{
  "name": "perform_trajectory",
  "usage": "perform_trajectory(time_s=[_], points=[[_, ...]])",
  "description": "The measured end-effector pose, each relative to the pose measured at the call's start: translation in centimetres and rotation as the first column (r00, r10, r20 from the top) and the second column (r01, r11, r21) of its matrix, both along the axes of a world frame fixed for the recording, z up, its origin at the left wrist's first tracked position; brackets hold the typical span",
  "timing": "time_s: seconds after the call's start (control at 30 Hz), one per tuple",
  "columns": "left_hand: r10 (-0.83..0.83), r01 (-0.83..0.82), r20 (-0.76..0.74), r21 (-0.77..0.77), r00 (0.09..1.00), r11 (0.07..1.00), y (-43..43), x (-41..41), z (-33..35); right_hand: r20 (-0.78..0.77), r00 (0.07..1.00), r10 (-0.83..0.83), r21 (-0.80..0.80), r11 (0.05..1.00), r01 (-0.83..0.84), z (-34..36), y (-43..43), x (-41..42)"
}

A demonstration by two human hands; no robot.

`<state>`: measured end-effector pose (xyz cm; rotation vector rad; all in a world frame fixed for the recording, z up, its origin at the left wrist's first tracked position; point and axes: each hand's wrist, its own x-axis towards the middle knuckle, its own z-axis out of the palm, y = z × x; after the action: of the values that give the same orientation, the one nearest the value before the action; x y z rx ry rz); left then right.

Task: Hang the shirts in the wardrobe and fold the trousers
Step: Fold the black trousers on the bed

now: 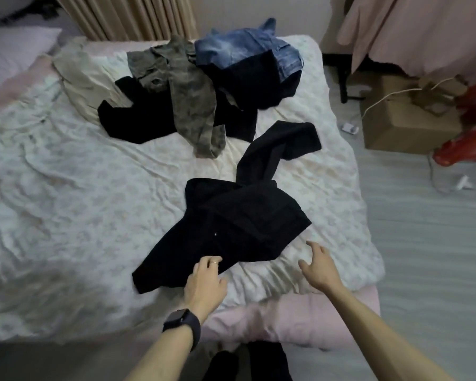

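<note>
On the bed [66, 188], one black garment [239, 224] at its near edge and a heap [182, 105] of perhaps five tangled garments farther up. Two hands, left hand [205, 281] and right hand [320, 268]; one cardboard box [404, 125] beside the bed.

Dim, soft light; edges warped, slight blur

The black trousers [231, 229] at lower centre are matt, dense dark cloth, lying on a bedsheet [66, 188] of thin, crumpled pale cloth with a faint print. At the top, the jeans [245, 48] are faded blue denim and the camouflage trousers [193, 105] a soft, mottled weave. The cardboard box [401, 125] at right is dull brown, and the wristwatch [183, 325] at the bottom has a matt dark strap.
</note>
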<state>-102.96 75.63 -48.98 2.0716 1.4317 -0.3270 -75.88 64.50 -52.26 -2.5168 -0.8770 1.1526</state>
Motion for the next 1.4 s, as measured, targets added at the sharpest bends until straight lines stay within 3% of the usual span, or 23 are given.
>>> perform_trajectory(time_s=[0.2, 0.33, 0.57, 0.7, 0.8, 0.9, 0.97, 1.13, 1.2, 1.27, 1.33, 1.4], points=[[-0.132, 0.133, 0.019, -0.059, 0.991, 0.989, -1.0, 7.9, -4.7, 0.024, 0.993, 0.113, 0.011, 0.994, -0.113, -4.4, 5.7, 6.4], [-0.186, 0.179, -0.101, -0.071, 0.977, 0.981, -0.4, 10.6, -9.6, -0.025, 0.976, 0.215, 0.011, 0.976, -0.215, -7.2, 8.0, 8.3], [-0.263, 0.339, -0.325, 0.204, 0.909, 0.919, 1.8, 10.7, -15.1, -0.136, 0.99, -0.025, 0.23, 0.972, 0.056, -6.1, 8.8, 8.4], [-0.38, 0.479, -0.369, 0.226, 0.848, 0.848, 3.7, 10.8, -14.4, -0.185, 0.982, 0.044, 0.283, 0.959, 0.01, -3.7, 9.5, 8.6], [-0.35, 0.399, -0.259, 0.165, 0.9, 0.902, 5.3, 10.4, -11.6, -0.158, 0.979, 0.128, 0.307, 0.949, -0.075, -2.3, 10.6, 8.7], [-0.036, 0.035, 0.007, 0.108, 0.999, 0.994, 6.8, 7.6, -6.1, -0.02, 0.973, 0.231, 0.362, 0.909, -0.208, 0.2, 12.1, 8.0], [0.149, -0.163, 0.159, 0.08, 0.976, 0.983, 7.6, 5.1, -2.0, 0.056, 0.954, 0.296, 0.4, 0.869, -0.293, 2.5, 13.5, 7.2], [0.334, -0.438, 0.458, 0.141, 0.824, 0.888, 12.2, 0.8, 10.6, 0.263, 0.913, 0.311, 0.549, 0.73, -0.407, 13.6, 17.9, 4.0], [0.321, -0.476, 0.559, 0.154, 0.764, 0.866, 14.2, -0.3, 16.2, 0.343, 0.905, 0.252, 0.618, 0.665, -0.419, 19.1, 19.0, 2.7], [0.218, -0.413, 0.607, 0.201, 0.764, 0.888, 15.1, -1.3, 21.3, 0.385, 0.905, 0.18, 0.674, 0.615, -0.41, 24.2, 19.6, 1.8], [0.035, -0.291, 0.582, 0.352, 0.813, 0.89, 15.0, -2.5, 25.7, 0.412, 0.903, 0.12, 0.692, 0.604, -0.395, 29.3, 19.5, 0.8], [-0.22, -0.08, 0.44, 0.568, 0.871, 0.819, 14.1, -4.2, 29.1, 0.473, 0.879, 0.063, 0.677, 0.612, -0.408, 33.8, 18.4, -0.5]])
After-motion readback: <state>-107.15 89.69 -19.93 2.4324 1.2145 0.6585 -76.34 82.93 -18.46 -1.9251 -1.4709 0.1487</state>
